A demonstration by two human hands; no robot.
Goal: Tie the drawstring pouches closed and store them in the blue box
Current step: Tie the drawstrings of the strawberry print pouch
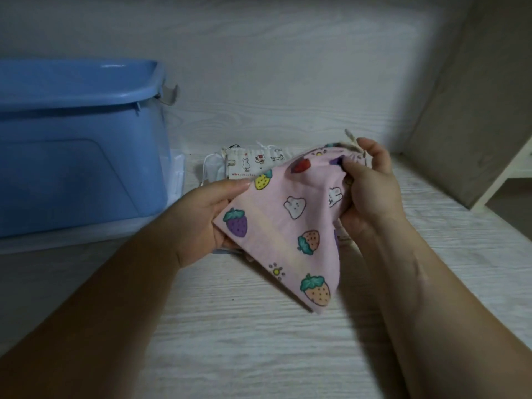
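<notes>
Pale wood-grain tabletop, with pink pouch held just above it. The cloth is judged light, limp and non-slip, best taken at the gathered neck. The long axis runs from the neck at upper right to the bottom at lower centre. Right hand pinches the neck by the cord; left hand grips a side corner. Cream pouch lies behind; blue box stands at left.

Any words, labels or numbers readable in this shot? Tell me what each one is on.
On the white pouch: one line of small red print, too blurred to read.
On the pink pouch: only strawberry and rabbit pictures, no words.
On the blue box: no label or number visible.
</notes>
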